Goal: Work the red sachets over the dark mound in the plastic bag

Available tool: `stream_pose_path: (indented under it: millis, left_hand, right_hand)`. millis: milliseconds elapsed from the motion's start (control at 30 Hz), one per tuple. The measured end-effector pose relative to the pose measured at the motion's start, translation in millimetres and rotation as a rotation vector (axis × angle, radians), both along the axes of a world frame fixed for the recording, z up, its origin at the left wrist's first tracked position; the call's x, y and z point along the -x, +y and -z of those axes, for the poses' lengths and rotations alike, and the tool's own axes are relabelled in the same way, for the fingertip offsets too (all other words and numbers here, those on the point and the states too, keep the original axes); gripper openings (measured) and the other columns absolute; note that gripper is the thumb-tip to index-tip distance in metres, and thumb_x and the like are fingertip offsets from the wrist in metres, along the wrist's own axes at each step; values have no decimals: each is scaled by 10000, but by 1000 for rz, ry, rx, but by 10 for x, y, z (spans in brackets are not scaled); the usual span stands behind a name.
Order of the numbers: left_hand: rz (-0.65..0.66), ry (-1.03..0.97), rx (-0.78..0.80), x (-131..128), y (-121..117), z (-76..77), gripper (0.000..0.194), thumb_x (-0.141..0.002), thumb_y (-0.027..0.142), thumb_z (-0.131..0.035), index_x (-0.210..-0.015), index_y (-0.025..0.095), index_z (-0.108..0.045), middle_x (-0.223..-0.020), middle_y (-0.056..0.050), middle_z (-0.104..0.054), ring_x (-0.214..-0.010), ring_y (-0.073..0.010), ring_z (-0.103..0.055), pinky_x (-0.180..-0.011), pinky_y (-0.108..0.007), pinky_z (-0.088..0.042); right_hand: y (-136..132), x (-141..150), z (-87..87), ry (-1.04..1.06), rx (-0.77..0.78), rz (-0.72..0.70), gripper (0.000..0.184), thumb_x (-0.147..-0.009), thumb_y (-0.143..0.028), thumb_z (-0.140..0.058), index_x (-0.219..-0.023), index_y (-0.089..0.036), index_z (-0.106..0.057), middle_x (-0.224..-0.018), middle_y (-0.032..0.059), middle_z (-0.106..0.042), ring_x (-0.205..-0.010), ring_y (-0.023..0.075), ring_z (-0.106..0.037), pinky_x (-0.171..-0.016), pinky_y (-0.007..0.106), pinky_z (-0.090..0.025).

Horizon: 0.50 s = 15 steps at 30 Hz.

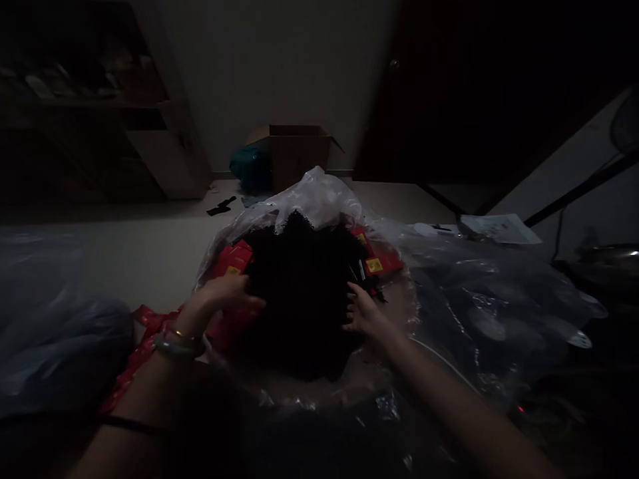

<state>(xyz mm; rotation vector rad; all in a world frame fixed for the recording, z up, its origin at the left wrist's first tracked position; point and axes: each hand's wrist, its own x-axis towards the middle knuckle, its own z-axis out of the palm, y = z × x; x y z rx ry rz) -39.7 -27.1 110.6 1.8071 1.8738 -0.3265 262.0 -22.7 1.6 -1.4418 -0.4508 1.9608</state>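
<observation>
2 hands touch dark bundle on dim floor.

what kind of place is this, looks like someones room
Probably a dim home room used for packing: an open brown cardboard box on the pale floor, wooden shelving, and both hands on a black curly bundle in clear plastic bags.

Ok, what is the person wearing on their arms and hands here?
Both forearms are bare, with no sleeves in view, and neither hand is gloved. The left hand has two bangles at the wrist: a thin gold-coloured one and a thicker pale greenish one. A thin dark band circles the left forearm further up. The right hand and its wrist show nothing worn. The dim light hides finer detail.
</observation>
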Motion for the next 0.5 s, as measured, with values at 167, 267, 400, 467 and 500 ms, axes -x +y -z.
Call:
stream_pose_path:
  millis: [167, 267, 400, 467, 500]
  left_hand:
    - [47, -163, -25, 76, -114, 498, 732, -516, 322, -751, -1183, 121, -527, -1056, -109, -674, -925, -284, -641, -791, -343, -503]
    - [57, -269, -102, 14, -61, 542, 645, -632, 167, -591, -1264, 133, -466, -1191, -76, -626, -1036, -210, -610, -874, -250, -474]
    - [-31, -456, -270, -20, 113, 413, 772, -611, 141, -563, -1357, 119, -367, -1287, -109, -568, -1145, -221, -560, -961, -274, -440]
    - [-51, -494, -318, 31, 198, 349, 781, -614, 163, -568, -1368, 143, -363, -1255, -96, -588, -1107, -221, -581, -938, -287, -455]
    - [-59, -483, -317, 75, 231, 330, 761, -619, 177, -571, -1357, 150, -384, -1204, -90, -616, -1056, -222, -603, -903, -292, -471]
  right_hand:
    - [172, 280, -142, 228, -48, 53, 387, -860, -514, -398, -989, -214, -605, -823, 55, -681, -742, 220, -632, -724, 394, -507]
    - [252, 522, -263, 396, -158, 77, 397, -893, -440, -352, -1050, -191, -617, -836, 53, -710, -785, 221, -656, -793, 386, -511]
    - [401, 736, -534, 457, -264, 47, 355, -905, -371, -354, -1034, -189, -631, -804, 43, -711, -813, 216, -657, -826, 378, -506]
    - [459, 684, -627, 445, -307, 6, 303, -897, -352, -384, -989, -207, -634, -775, 29, -690, -780, 203, -641, -800, 378, -508]
    - [469, 608, -631, 404, -312, -5, 267, -888, -353, -412, -965, -220, -630, -763, 18, -672, -749, 192, -626, -777, 375, -508]
